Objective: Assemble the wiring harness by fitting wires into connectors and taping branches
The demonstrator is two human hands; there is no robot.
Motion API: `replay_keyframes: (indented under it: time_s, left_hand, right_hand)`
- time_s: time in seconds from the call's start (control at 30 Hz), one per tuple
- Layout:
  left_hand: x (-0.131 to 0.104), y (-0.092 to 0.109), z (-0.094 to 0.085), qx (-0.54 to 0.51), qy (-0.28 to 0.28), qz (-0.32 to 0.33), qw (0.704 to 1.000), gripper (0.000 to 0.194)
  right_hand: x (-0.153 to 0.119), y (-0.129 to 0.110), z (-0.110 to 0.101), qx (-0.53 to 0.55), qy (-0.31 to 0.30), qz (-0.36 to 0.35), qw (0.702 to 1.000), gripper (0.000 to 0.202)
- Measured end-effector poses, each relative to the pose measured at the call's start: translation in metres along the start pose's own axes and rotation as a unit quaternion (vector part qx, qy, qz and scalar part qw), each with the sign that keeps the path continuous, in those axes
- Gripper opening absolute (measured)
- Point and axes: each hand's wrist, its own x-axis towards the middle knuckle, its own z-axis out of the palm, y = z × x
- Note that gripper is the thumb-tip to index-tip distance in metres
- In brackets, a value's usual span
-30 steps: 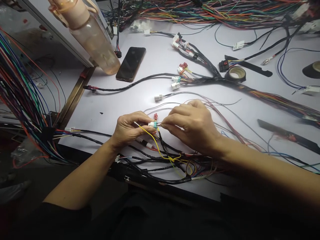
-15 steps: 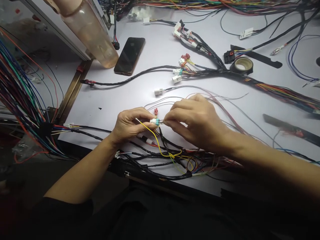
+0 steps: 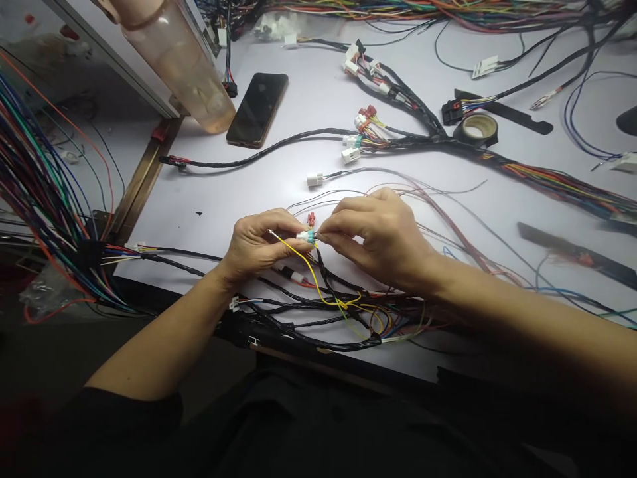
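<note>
Between its thumb and fingers, my left hand [image 3: 259, 244] pinches a white and teal wire connector [image 3: 305, 236]. My right hand [image 3: 375, 232] is closed at the connector's teal end, its thumb and forefinger pinching a thin wire [image 3: 316, 236] there. Whether the wire's tip is inside the connector cannot be made out. A yellow wire [image 3: 309, 265] with a bare metal end crosses in front of my left fingers and loops down to the harness [image 3: 328, 309] below. A small red connector [image 3: 311, 219] stands just behind the held one.
A phone [image 3: 257, 109] and a bottle [image 3: 184, 73] are at the back left. A taped harness branch [image 3: 418, 143] with several connectors lies behind my hands, beside a tape roll [image 3: 476, 128]. A loose white connector [image 3: 314, 179] lies nearer. Bundled wires [image 3: 44, 179] hang at the left.
My right hand has moved slightly left, closer to the connector, and less wire shows between its fingers and the teal end. My left hand still holds the connector.
</note>
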Motion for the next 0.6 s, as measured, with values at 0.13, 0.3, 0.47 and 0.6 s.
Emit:
replay_keyframes:
  time_s: [0.13, 0.3, 0.47, 0.6]
  left_hand:
    - [-0.0012, 0.0001, 0.0013, -0.003, -0.001, -0.003, 1.000, 0.018]
    - [-0.0004, 0.0014, 0.0031, 0.001, 0.004, -0.012, 1.000, 0.016]
    - [0.0006, 0.0015, 0.0032, -0.030, 0.007, -0.025, 0.999, 0.017]
    - [-0.0001, 0.0010, 0.0029, -0.037, 0.001, -0.024, 0.999, 0.015]
  right_hand:
    - [0.0010, -0.0027, 0.0032, -0.036, -0.005, -0.028, 0.999, 0.024]
    - [-0.0024, -0.0030, 0.0074, -0.055, 0.008, -0.026, 0.998, 0.027]
    - [-0.0085, 0.0015, 0.0017, 0.017, 0.008, -0.004, 1.000, 0.019]
    - [-0.0081, 0.0011, -0.0015, 0.025, 0.015, 0.000, 1.000, 0.020]
